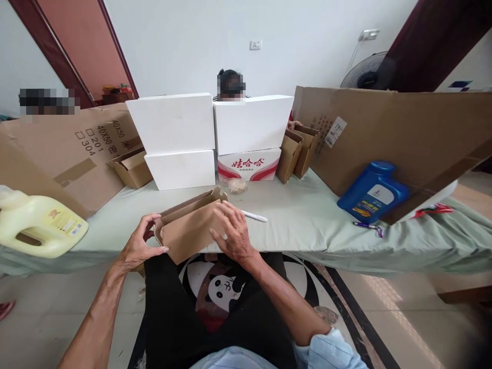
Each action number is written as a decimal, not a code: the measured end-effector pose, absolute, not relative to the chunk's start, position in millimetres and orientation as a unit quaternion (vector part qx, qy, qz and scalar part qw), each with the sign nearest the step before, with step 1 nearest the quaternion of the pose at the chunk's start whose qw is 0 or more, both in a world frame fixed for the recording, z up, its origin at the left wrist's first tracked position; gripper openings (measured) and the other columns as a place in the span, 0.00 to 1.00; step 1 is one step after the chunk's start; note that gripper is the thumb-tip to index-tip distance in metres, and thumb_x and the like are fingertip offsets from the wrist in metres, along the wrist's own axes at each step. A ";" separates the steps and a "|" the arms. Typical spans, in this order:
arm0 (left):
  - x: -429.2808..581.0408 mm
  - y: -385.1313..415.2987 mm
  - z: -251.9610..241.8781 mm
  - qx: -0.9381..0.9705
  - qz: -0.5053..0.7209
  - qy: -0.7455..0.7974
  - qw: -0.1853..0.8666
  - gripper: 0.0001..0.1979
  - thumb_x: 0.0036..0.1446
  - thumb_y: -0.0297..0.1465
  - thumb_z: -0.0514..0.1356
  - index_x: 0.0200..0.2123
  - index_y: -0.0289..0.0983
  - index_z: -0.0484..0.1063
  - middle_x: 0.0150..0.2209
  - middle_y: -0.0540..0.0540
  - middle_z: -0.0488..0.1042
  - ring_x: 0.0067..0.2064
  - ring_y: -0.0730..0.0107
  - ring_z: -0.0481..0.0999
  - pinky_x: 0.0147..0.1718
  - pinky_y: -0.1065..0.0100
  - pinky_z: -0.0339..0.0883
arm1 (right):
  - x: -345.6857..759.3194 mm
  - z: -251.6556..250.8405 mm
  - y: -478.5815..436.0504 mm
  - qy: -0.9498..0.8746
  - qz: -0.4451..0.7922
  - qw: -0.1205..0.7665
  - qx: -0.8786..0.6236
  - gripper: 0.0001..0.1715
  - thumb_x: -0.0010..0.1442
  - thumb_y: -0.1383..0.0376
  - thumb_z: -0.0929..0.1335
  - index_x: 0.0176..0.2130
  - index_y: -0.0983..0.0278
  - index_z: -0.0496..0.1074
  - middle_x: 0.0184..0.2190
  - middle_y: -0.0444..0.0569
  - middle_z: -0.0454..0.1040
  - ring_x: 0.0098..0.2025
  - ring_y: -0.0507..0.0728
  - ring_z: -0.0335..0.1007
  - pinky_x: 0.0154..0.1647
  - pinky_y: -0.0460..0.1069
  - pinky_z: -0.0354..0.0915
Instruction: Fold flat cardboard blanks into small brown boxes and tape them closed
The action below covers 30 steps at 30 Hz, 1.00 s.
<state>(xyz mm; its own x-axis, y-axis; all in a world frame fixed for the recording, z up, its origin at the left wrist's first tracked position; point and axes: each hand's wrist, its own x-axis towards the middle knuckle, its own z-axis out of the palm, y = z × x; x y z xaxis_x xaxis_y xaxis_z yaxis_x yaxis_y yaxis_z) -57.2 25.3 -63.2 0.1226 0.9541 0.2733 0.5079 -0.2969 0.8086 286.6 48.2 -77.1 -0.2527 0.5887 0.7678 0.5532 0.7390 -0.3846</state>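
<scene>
A small open cardboard box (188, 230) is held tilted over the table's front edge, above my lap. My left hand (140, 243) grips its left end, with the thumb along the near bottom corner and the fingers at the upper flap. On the right end lies my right hand (234, 230), fingers bent over the top edge and thumb against the near side. Just beyond that hand a white pen-like stick (254, 216) lies on the cloth. The inside of the box is mostly hidden from me.
White boxes (180, 171) stand stacked across the middle; a person's head shows behind them. Small brown cartons (289, 156) flank the stack. Large cardboard sheets (384, 133) rise on both sides. A yellow jug (46, 220) sits left, a blue bottle (372, 192) right, near a purple pen (368, 226).
</scene>
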 end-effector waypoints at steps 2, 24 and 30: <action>-55.7 24.5 -60.8 0.699 0.400 0.525 0.276 0.47 0.45 0.44 0.79 0.65 0.44 0.64 0.54 0.43 0.74 0.54 0.56 0.80 0.57 0.54 0.78 | 267.1 -69.5 32.3 -0.833 -0.018 0.460 -0.309 0.26 0.75 0.59 0.69 0.68 0.60 0.71 0.66 0.61 0.75 0.74 0.69 0.65 0.78 0.71 0.54; -54.5 22.2 -63.1 0.669 0.452 0.480 0.343 0.47 0.38 0.40 0.82 0.62 0.44 0.69 0.54 0.43 0.75 0.56 0.53 0.79 0.54 0.57 0.77 | 342.1 -123.2 91.0 -0.735 0.455 0.362 -0.348 0.66 0.57 0.34 0.78 0.80 0.54 0.55 0.77 0.61 0.61 0.77 0.74 0.59 0.73 0.70 0.61; -52.3 24.5 -54.6 0.540 0.512 0.477 0.467 0.43 0.43 0.44 0.79 0.61 0.45 0.69 0.56 0.43 0.79 0.55 0.50 0.82 0.48 0.59 0.79 | 365.5 -102.8 62.6 -0.703 0.540 0.331 -0.323 0.59 0.65 0.36 0.74 0.81 0.48 0.51 0.81 0.58 0.54 0.74 0.72 0.64 0.69 0.68 0.67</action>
